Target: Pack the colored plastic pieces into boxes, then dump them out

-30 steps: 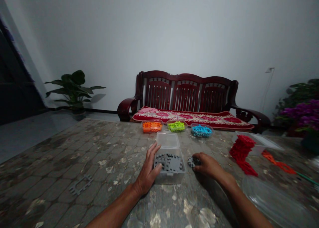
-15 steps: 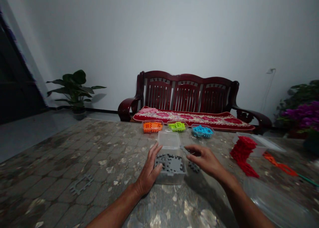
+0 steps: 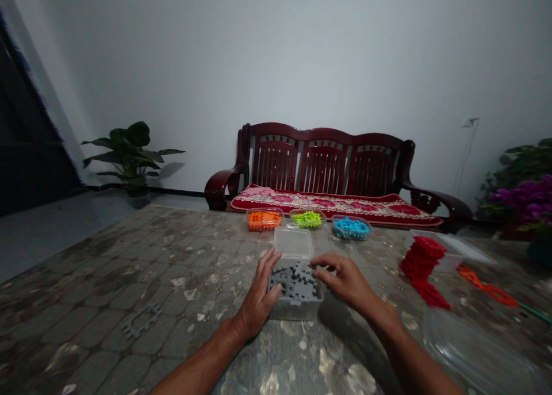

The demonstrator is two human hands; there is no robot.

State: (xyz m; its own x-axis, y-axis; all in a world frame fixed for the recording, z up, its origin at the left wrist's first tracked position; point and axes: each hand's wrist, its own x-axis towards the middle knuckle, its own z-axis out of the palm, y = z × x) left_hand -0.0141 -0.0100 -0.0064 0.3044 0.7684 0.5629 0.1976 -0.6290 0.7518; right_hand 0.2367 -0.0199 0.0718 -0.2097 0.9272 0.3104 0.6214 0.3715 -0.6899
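The left hand point(image 3: 255, 303) lies along the left wall of the clear box point(image 3: 297, 311), thumb bent over the near left corner; so it is grasping the box, not a piece. This is a good support, I think, but it should press only lightly, because a thin plastic wall may bend, and the thumb is better kept out of the opening. The grey pieces point(image 3: 297, 280) are inside this box, on the table point(image 3: 194, 251); several lie tilted one over another, and laid flat they would probably take less room. The lid point(image 3: 293, 241) is folded back behind. The right hand point(image 3: 347, 277) is at the right rim, with thumb and forefinger close to each other; whether a piece is between them, I cannot tell. For these fingers it is advisable to let go low over the heap, so that nothing jumps over the edge.

Compared with half a second ago, the left hand has kept its place. In the box, the broad flat area at the right is now partly covered by toothed pieces. The right hand, which then carried a thin grey piece, is a little nearer to the opening, and the dark piece beside the box is no longer visible; perhaps the hand hides it.
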